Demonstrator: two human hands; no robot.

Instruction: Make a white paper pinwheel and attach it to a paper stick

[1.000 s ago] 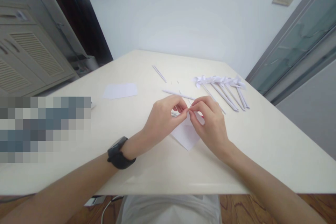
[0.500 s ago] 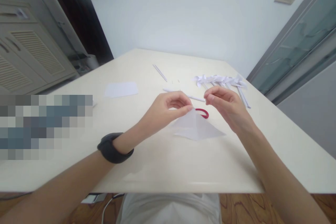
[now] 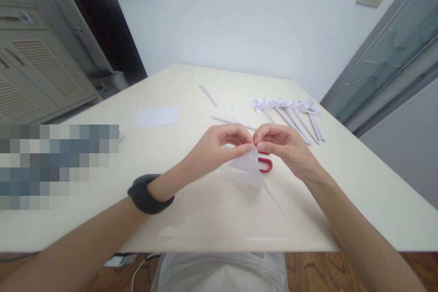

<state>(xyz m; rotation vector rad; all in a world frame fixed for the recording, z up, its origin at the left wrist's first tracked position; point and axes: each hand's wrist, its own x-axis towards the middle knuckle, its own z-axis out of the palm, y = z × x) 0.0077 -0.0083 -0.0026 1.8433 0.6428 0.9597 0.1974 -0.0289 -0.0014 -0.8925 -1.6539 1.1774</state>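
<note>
1. The left hand (image 3: 219,146) and the right hand (image 3: 280,143) meet over the middle of the pale counter (image 3: 191,210), fingertips almost touching each other.
2. Between them they hold a folded sheet of white paper (image 3: 247,168). It hangs from the fingertips, lifted at its top corner, and trails down and to the right toward the near edge, ending in a thin point.
3. The left hand's grip is narrow, thumb and forefinger pinched on the top corner of the paper. A dark wristband (image 3: 147,194) sits on that wrist.
4. The right hand's grip is also narrow, fingers curled and pinched on the same corner from the right side.
5. Just behind the paper, under the right hand, a red loop (image 3: 266,165) lies on the counter; what it belongs to cannot be told, as the rest is hidden.
6. Farther off, to the right, a row of white paper pinwheels on sticks (image 3: 290,112) lies side by side.
7. A single white stick (image 3: 232,122) lies just beyond the hands, and a thinner one (image 3: 207,95) farther still.
8. A flat white sheet (image 3: 156,117) lies to the far left, well apart from the hands.
</note>
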